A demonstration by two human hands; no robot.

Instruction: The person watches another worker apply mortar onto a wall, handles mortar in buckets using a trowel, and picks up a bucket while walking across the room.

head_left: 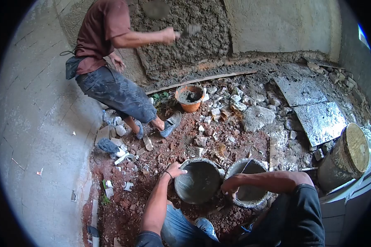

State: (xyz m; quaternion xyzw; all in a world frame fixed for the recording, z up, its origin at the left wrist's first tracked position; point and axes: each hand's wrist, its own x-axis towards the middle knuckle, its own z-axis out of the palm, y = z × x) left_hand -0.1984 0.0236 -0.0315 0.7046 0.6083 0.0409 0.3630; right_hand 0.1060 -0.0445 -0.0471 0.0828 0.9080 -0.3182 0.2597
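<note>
My left hand (175, 169) is closed on the upper left rim of a cement-smeared bucket (198, 183), whose grey inside faces me. Just right of it stands a second mortar-coated bucket (251, 191), with a thin wire handle across its mouth. My right hand (231, 184) is closed at this second bucket's left rim, in the gap between the two. Its fingers point down and are partly hidden, so whether they hold the rim or the wire I cannot tell. Both buckets look nearly bare inside, with grey residue on their walls.
A co-worker (97, 41) swings a blurred trowel (191, 30) at the rough mortared wall (193, 53). An orange bucket (189, 106) holding mortar stands near their feet. Rubble, a large stone (257, 118) and mortar-covered boards (320, 121) lie around. A tall dirty bucket (338, 164) leans at right.
</note>
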